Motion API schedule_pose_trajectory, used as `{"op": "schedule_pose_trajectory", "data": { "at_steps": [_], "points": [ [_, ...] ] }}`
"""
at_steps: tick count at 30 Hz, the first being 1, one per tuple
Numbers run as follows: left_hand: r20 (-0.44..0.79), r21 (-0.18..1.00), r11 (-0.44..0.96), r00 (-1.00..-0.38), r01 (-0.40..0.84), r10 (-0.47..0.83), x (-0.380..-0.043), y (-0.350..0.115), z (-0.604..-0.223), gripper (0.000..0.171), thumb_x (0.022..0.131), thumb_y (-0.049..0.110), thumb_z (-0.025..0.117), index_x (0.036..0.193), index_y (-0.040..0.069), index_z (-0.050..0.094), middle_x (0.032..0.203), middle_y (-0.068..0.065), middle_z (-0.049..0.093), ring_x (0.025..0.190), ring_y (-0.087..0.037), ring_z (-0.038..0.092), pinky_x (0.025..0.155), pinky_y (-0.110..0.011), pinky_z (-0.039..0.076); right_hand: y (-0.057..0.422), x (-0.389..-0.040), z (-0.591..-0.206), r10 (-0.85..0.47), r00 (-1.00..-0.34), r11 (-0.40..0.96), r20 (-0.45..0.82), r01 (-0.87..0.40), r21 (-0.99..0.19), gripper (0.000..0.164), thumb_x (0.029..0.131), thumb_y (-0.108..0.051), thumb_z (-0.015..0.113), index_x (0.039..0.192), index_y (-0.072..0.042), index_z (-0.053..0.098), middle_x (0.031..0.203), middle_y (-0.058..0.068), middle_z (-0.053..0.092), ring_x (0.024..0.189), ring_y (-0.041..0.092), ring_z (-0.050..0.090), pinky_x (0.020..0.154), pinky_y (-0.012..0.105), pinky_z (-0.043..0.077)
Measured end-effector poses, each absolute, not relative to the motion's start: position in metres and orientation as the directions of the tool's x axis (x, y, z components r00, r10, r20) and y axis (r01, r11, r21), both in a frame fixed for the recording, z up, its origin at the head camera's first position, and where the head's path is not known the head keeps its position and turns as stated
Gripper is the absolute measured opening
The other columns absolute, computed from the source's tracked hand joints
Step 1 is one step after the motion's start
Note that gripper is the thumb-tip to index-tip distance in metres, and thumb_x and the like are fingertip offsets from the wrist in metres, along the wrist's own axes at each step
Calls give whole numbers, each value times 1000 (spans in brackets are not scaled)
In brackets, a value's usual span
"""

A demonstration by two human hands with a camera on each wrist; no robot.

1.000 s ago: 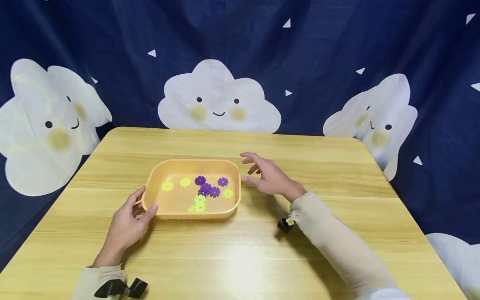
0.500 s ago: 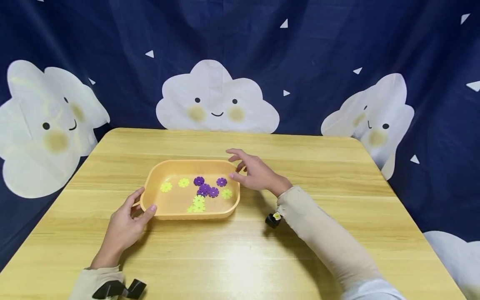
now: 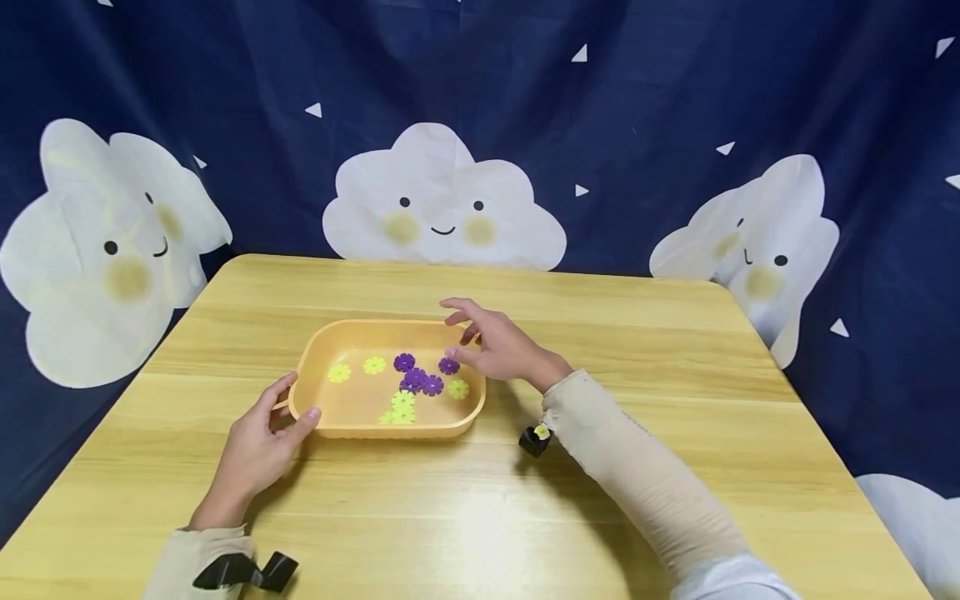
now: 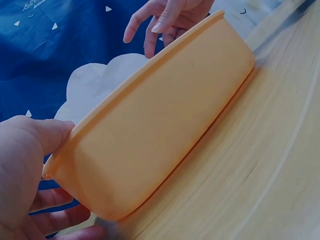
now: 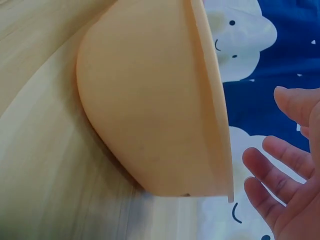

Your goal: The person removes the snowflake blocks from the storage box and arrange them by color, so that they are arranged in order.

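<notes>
A shallow orange plastic tray rests on the wooden table. Inside lie several purple flower-shaped discs and several yellow-green ones. My left hand grips the tray's left end, its thumb on the rim and the other fingers below. Over the tray's back right corner is my right hand, fingers spread and loosely bent, holding nothing. In the head view its thumb tip overlaps a purple disc near the right end. The right wrist view shows those fingers apart from the tray wall.
The wooden table extends around the tray on all sides. Behind it hangs a dark blue curtain printed with white clouds. Black wrist mounts sit on the left sleeve and right sleeve.
My right hand has moved left, from beside the tray's right end to over its back right corner. The left hand keeps its hold, and the discs lie as before.
</notes>
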State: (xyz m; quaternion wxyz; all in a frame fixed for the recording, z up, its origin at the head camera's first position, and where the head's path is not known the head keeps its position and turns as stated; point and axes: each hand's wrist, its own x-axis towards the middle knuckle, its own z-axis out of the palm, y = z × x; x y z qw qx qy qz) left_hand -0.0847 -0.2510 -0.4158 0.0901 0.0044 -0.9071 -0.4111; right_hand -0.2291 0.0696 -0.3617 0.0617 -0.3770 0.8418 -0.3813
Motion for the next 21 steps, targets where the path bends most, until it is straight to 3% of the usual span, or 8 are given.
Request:
{"op": "schedule_pose_trajectory", "data": {
  "at_steps": [4, 11, 21],
  "points": [
    [168, 744, 663, -984, 84, -64, -88, -251, -415, 68, 95, 30, 64, 147, -2, 34, 131, -29, 49, 109, -44, 57, 79, -39, 53, 68, -229, -361, -684, -707, 425, 180, -586, -690, 63, 93, -19, 68, 147, -15, 36, 130, 16, 57, 93, 18, 62, 83, 45, 50],
    [167, 751, 655, -984, 86, -62, -91, -249, -415, 66, 96, 30, 63, 147, -2, 35, 130, -30, 50, 109, -45, 57, 82, -49, 51, 69, -228, -358, -692, -704, 428, 160, -579, -694, 63, 93, -19, 67, 148, -15, 36, 130, 16, 57, 95, 22, 62, 85, 47, 49],
    [151, 767, 638, -986, 74, -68, -84, -252, -415, 67, 95, 29, 64, 147, -2, 34, 131, -30, 48, 110, -46, 57, 80, -45, 52, 62, -227, -360, -707, -691, 438, 152, -596, -673, 61, 93, -18, 67, 146, -13, 37, 128, 15, 59, 93, 17, 62, 86, 42, 50]
  ]
}}
